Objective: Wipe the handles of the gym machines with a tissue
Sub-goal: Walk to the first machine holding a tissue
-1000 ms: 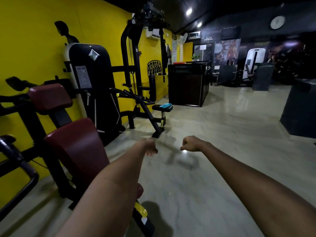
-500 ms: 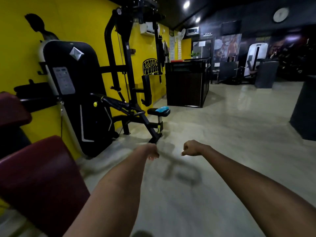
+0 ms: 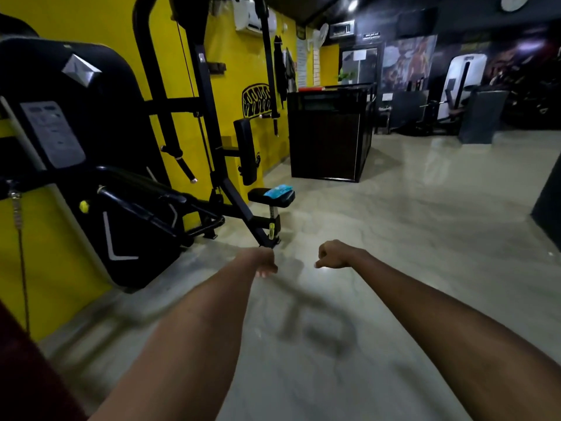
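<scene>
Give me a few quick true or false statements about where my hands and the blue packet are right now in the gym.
1. A blue packet lies on the small black seat. True.
2. The left hand is wiping a hanging handle. False: it is out over the floor, touching no machine.
3. The right hand has its fingers curled. True.
4. The wall behind the machines is red. False: it is yellow.
5. Both hands touch each other. False: floor shows between them.

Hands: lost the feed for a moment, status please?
Left hand and right hand out front, fingers curled, no tissue seen in either. Blue pack on machine seat ahead. Handles untouched. Bare floor between.
</scene>
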Demonstrator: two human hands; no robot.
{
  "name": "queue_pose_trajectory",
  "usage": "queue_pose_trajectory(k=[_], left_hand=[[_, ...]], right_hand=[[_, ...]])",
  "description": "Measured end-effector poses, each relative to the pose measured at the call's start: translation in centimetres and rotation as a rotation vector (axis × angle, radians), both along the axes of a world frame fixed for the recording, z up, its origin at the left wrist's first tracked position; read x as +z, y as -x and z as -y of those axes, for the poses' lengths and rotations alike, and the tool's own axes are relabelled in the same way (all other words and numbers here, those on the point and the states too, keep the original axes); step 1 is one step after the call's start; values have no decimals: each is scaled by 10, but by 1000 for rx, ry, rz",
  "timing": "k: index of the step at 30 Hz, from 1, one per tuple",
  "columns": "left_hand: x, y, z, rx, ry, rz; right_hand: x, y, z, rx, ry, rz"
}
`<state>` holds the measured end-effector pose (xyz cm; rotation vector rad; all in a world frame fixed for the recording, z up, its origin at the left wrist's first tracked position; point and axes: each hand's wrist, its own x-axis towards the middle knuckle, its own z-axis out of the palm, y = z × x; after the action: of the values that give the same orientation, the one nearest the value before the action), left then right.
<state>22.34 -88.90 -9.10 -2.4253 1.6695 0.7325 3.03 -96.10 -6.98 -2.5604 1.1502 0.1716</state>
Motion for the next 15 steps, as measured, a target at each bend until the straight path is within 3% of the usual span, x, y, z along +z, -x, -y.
queue_pose_trajectory(k=[15], left_hand=[[-11, -101, 272, 82, -7, 40]], right_hand=[[-17, -117, 299, 80, -45, 14]])
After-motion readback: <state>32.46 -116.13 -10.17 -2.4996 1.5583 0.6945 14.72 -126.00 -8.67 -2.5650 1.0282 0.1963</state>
